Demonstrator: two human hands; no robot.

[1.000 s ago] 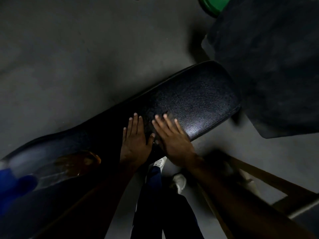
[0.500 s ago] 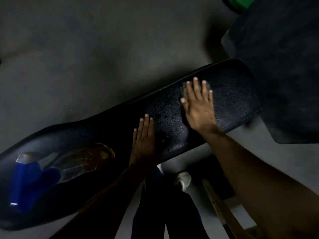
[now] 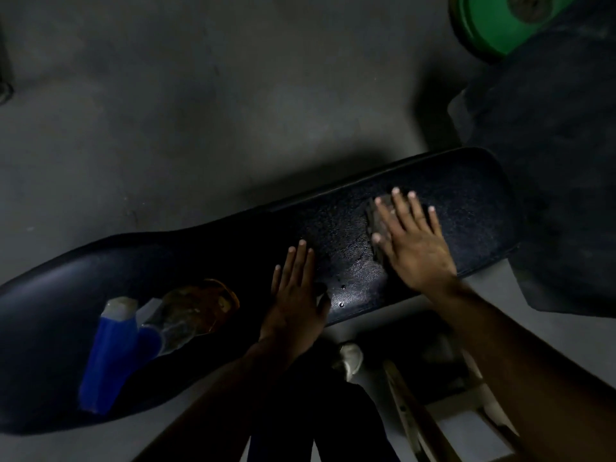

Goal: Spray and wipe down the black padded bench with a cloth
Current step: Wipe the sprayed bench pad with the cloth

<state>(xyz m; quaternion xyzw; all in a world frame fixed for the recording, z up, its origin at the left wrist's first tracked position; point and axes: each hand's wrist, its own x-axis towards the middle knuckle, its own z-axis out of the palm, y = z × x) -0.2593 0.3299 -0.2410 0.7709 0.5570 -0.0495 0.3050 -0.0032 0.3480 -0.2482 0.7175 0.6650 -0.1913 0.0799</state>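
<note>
The black padded bench (image 3: 466,208) runs from lower left to upper right across the view. My right hand (image 3: 411,241) lies flat on its right half, fingers spread, pressing a small dark cloth (image 3: 375,218) that shows at the fingertips and thumb. Wet sheen and droplets mark the pad between my hands. My left hand (image 3: 296,295) rests flat on the middle of the bench, fingers together, holding nothing. A spray bottle (image 3: 173,311) with a blue trigger head (image 3: 106,358) lies on its side on the bench's left end.
Grey concrete floor (image 3: 200,111) surrounds the bench. A dark mat or pad (image 3: 550,161) lies at the right, with a green round object (image 3: 493,25) beyond it. My legs and white shoes (image 3: 350,358) stand below the bench, beside a wooden frame (image 3: 420,415).
My right hand slid the cloth from the bench's middle, beside my left hand, out to the right half. The left hand stayed flat on the middle. The camera view shifted.
</note>
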